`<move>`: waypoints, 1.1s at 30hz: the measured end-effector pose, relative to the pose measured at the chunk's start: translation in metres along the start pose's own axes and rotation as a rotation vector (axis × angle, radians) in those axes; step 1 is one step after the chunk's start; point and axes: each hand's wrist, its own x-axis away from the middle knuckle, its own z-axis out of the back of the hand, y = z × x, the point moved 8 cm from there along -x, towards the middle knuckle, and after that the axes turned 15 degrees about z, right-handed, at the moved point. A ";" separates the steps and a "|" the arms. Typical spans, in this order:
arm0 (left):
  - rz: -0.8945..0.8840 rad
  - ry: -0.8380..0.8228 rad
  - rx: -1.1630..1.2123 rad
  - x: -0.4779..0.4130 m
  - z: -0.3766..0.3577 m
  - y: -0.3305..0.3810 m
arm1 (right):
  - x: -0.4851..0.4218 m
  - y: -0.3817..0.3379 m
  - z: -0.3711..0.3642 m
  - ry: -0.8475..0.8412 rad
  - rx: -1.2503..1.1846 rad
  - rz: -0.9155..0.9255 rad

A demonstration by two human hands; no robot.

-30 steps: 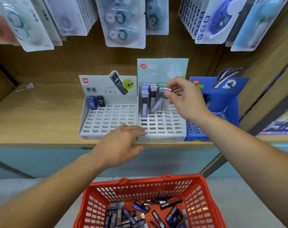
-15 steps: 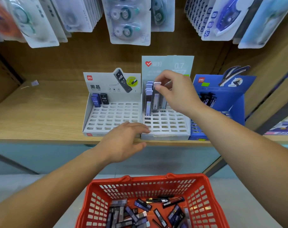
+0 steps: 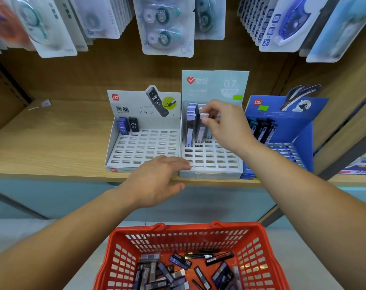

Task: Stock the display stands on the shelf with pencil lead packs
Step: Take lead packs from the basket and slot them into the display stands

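From my head camera, my right hand [image 3: 226, 124] is up at the back of the middle stand [image 3: 211, 167], thumb and fingers pinching the pale cap of a pack [image 3: 201, 132]. The pack stands almost upright, its lower end in the grid, just beside a row of lilac packs [image 3: 190, 122] along the stand's left wall. My left hand [image 3: 157, 178] lies flat with fingers straight and relaxed, holding nothing; its fingertips touch the front left corner of the middle stand, over the edge of the shelf [image 3: 52, 143].

The white stand [image 3: 142, 147] sits touching the middle stand's left side, with a few dark packs [image 3: 127, 125] in its back left corner. The blue stand [image 3: 286, 114] is on the right, partly hidden by my right arm, dark packs in its back rows.

Below, a red basket [image 3: 177, 235] holds loose packs [image 3: 177, 266] in a jumble. Tape cards [image 3: 167, 28] hang above the shelf.
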 end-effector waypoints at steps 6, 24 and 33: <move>-0.013 0.023 -0.017 -0.001 0.000 0.001 | 0.007 0.003 -0.003 0.028 0.046 0.009; -0.013 -0.029 -0.053 0.023 -0.003 0.008 | 0.034 -0.007 0.009 -0.165 0.151 -0.013; 0.179 -0.124 0.094 0.121 -0.060 0.021 | 0.193 -0.017 0.001 -0.272 0.067 -0.187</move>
